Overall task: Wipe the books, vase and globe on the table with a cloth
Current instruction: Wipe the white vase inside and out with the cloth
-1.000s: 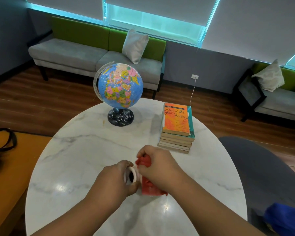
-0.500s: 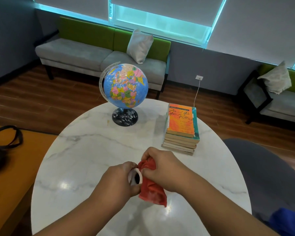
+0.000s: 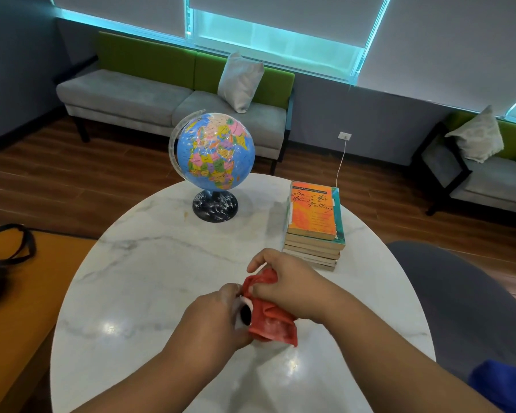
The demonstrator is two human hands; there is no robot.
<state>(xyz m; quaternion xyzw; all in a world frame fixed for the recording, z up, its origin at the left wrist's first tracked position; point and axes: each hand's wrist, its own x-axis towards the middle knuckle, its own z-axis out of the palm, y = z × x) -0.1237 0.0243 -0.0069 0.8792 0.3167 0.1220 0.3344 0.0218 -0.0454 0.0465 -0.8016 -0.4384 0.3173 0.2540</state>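
While left hand (image 3: 212, 320) holds vase (image 3: 245, 312), right hand (image 3: 291, 289) grips cloth (image 3: 273, 326).

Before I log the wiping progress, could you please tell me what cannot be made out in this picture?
The vase: head view, only its mouth shows; the left hand and red cloth cover the body.
The lower books: head view, covers hidden under the top book.
A blue thing: head view, cut off by the bottom-right corner.
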